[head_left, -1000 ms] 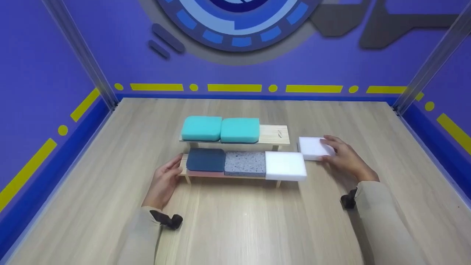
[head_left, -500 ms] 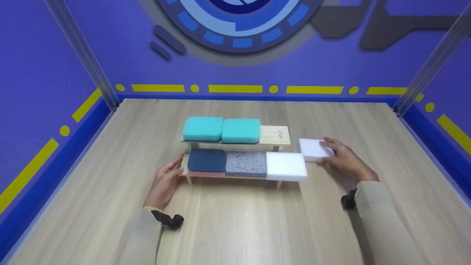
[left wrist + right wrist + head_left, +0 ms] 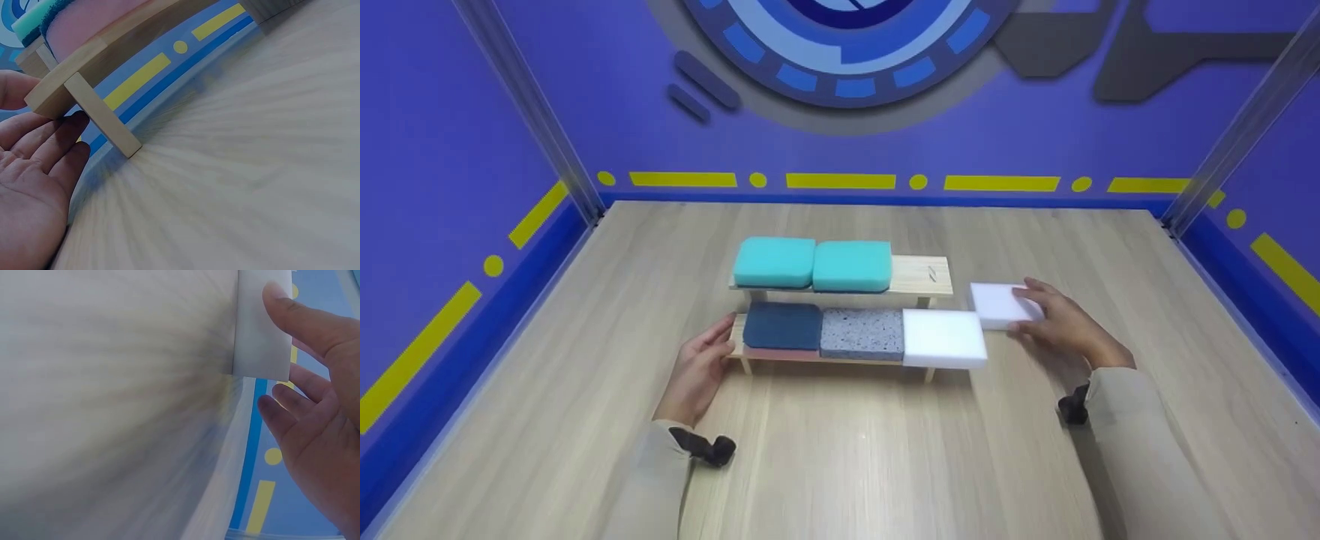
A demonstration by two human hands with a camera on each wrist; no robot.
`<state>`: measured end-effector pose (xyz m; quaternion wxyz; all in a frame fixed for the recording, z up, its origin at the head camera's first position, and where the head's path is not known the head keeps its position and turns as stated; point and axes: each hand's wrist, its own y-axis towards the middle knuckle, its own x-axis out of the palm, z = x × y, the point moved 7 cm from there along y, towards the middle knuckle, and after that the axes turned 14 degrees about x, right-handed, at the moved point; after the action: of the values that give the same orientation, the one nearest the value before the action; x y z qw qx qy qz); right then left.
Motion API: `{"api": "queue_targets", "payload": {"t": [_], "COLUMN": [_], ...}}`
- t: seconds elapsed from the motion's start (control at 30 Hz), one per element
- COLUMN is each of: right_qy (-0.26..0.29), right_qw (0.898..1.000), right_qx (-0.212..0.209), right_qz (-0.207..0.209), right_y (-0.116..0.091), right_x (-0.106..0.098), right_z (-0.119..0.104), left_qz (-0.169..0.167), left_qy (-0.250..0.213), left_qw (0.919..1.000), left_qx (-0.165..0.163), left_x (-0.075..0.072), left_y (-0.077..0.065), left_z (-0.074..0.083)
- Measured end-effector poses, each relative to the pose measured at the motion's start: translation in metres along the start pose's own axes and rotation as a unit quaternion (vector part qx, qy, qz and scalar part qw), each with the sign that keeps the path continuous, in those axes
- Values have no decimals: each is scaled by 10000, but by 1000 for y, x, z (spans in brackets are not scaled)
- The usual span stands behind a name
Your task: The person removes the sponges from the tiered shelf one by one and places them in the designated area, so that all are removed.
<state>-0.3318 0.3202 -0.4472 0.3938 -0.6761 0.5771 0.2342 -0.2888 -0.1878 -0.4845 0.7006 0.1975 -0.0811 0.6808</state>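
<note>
Blue walls [image 3: 840,150] round a wood-grain table [image 3: 840,450]. On it, rear bench [image 3: 921,275] and front bench [image 3: 738,330]. Left hand [image 3: 695,375] pinches front bench's left end, thumb above, fingers beneath. Right hand [image 3: 1065,322] pinches white block [image 3: 997,305] by one end, lower fingers loose; block sits on table. White slab [image 3: 945,337] on front bench, just beside. Turquoise sponges [image 3: 776,261] top rear bench.
</note>
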Motion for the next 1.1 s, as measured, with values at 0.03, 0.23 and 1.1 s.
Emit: {"api": "queue_targets", "payload": {"t": [0.03,0.23,1.1], "right_qy": [-10,38,-258], "right_qw": [10000,10000,9981], "right_qx": [15,19,-336], "right_qz": [11,23,443], "right_y": [0,-1,-18], "right_x": [0,-1,-31], "right_z": [1,3,-22], "left_qz": [-11,-28,-95], "left_qy": [5,31,45], "left_qw": [10000,10000,9999], "left_qx": [-1,-50,1], "left_x": [0,0,0], "left_y": [0,0,1], "left_z": [0,0,2]}}
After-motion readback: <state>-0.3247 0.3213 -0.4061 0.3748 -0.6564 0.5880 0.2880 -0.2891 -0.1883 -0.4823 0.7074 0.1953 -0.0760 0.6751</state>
